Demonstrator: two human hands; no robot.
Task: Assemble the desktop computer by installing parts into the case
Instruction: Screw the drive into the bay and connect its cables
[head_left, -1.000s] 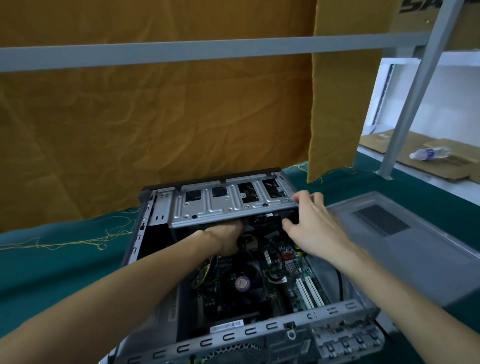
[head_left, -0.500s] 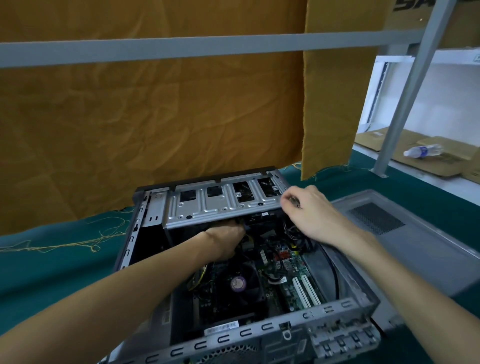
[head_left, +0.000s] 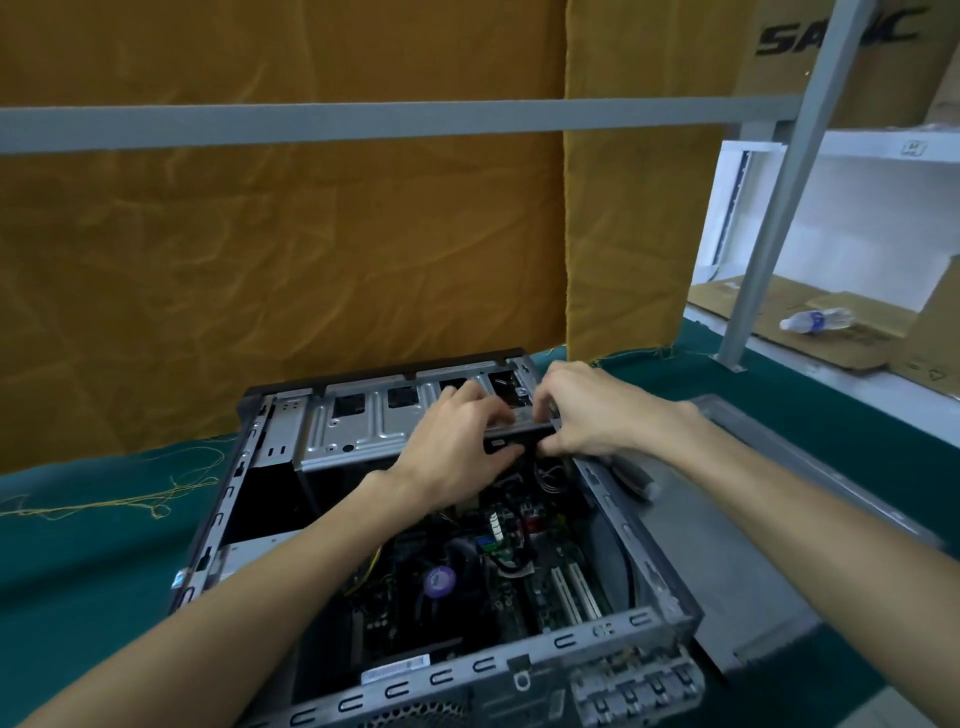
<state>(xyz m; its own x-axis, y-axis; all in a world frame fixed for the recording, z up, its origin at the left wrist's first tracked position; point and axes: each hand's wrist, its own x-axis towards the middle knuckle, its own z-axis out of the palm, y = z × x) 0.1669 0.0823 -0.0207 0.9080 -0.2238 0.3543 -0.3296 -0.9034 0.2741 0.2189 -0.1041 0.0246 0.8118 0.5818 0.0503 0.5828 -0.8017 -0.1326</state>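
Holding a flat black drive between them, both hands meet at the far right corner of the case, just under the edge of the metal cage. The left hand has its fingers curled over the drive's top with the thumb beneath; the right hand pinches the drive's right end. Its long axis runs left to right, along the cage's front edge, and the cage lies straight beyond the grip, away from the person. Judging by this, the drive must slide forward and level into the bay below the cage; neither hand is clearly nearer. Motherboard wiring sits close underneath.
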